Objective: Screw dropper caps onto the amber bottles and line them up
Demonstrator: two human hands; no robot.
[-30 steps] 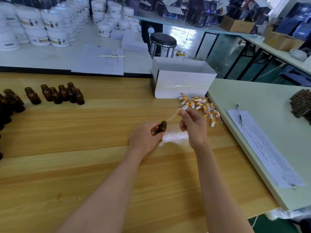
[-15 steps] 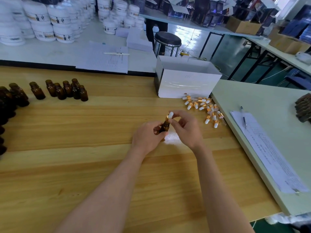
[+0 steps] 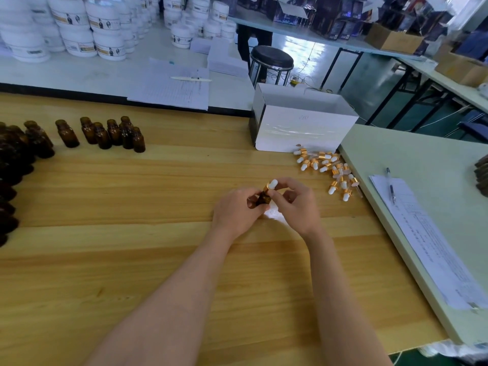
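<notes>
My left hand [image 3: 235, 212] grips a small amber bottle [image 3: 263, 198] over the middle of the wooden table [image 3: 132, 233]. A dropper cap [image 3: 271, 185] with a gold collar and white bulb sits on the bottle's neck, and my right hand [image 3: 293, 204] pinches that collar with thumb and fingers. The bottle body is mostly hidden by my fingers. A pile of loose dropper caps [image 3: 327, 167] lies to the right, in front of a white box [image 3: 301, 125]. Several uncapped amber bottles [image 3: 111, 133] stand at the far left.
A pale green table [image 3: 422, 207] adjoins on the right, with a printed sheet [image 3: 433, 244] and a pen [image 3: 390, 184]. Behind, a white table holds stacked white jars [image 3: 79, 30] and papers [image 3: 171, 88]. A black stool [image 3: 272, 59] stands beyond the box.
The dropper's glass tube has gone from outside the bottle down into its neck, and the cap now sits on the bottle. My right hand has closed in on the collar.
</notes>
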